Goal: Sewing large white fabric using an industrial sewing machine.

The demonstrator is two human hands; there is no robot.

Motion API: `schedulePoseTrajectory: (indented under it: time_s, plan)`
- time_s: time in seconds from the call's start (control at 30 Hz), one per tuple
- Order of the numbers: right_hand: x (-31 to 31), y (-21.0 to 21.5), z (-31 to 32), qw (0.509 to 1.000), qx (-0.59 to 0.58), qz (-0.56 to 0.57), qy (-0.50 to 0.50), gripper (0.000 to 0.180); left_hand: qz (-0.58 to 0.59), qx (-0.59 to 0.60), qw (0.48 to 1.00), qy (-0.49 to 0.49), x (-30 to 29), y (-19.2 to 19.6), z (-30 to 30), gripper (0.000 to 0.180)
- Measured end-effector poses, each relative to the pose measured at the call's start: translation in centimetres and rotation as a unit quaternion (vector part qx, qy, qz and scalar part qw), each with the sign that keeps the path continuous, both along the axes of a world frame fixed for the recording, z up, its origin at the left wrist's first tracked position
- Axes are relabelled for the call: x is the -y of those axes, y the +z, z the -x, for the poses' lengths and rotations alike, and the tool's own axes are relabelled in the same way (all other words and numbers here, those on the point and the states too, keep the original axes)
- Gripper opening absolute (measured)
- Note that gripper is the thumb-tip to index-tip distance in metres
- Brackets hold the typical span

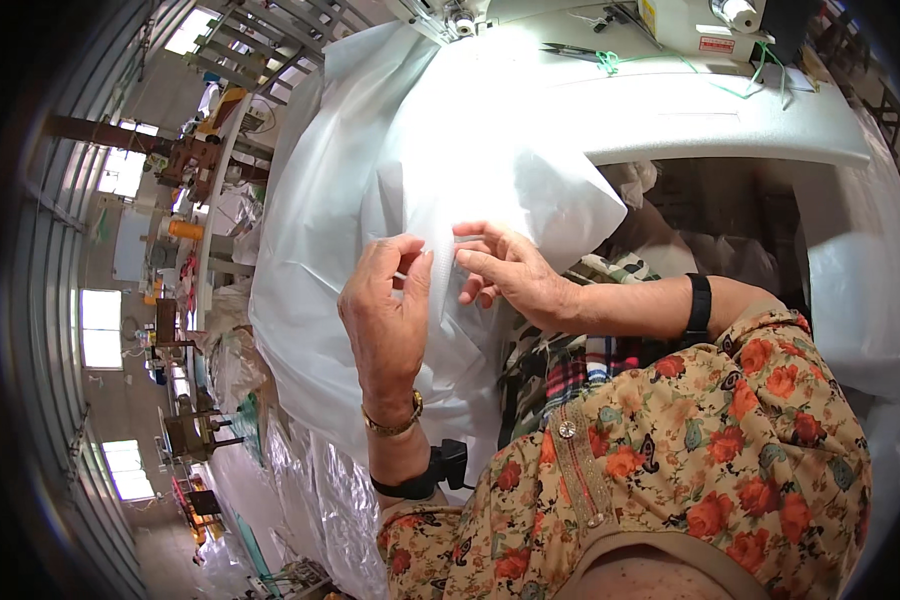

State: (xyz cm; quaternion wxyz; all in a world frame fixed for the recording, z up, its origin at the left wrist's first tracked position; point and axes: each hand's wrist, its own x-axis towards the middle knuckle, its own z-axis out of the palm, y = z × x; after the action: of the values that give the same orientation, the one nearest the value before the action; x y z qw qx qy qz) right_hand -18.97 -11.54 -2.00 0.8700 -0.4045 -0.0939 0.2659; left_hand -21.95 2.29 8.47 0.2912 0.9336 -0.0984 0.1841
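A large sheet of thin white material [340,250] drapes from the sewing machine's bed down over my lap, with a seam-like strip running between my hands. My left hand [388,310] is closed at the strip's left side, thumb and index fingertip drawn together on the white sheet. Just right of the strip hovers my right hand [515,272]. Its index finger and thumb point left and stand apart, with the other fingers loosely bent below. Glare washes out the cloth beyond my hands. At the top edge shows the sewing machine head [460,20].
A white machine table [720,125] extends to the right, carrying tweezers [570,50] and green thread [608,62]. Below its edge is a dark opening. Clear plastic sheeting [330,500] lies at lower left. Other machines and an orange thread cone [184,229] stand farther left.
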Motion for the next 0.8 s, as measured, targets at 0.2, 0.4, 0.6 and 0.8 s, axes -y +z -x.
schedulePoseTrajectory:
  time_s: [0.2,0.4,0.6,0.8]
  plan:
    - [-1.2,-0.6,1.6,0.968,0.236,0.068,0.044,0.024,-0.075,-0.054,0.995,-0.041,-0.2,0.3,-0.3,0.024]
    - [0.8,2.6,3.2,0.759,0.559,0.317,0.100,0.031,-0.148,-0.143,0.978,-0.044,-0.1,-1.1,-0.9,0.015]
    - [3.8,2.6,-2.1,0.689,0.592,0.398,-0.129,0.017,0.030,-0.140,0.989,-0.027,-2.0,-2.9,-0.8,0.012]
    - [6.0,1.7,-7.2,0.615,0.570,0.533,-0.112,0.040,0.187,-0.136,0.973,-0.020,-2.2,-2.8,-2.2,0.015]
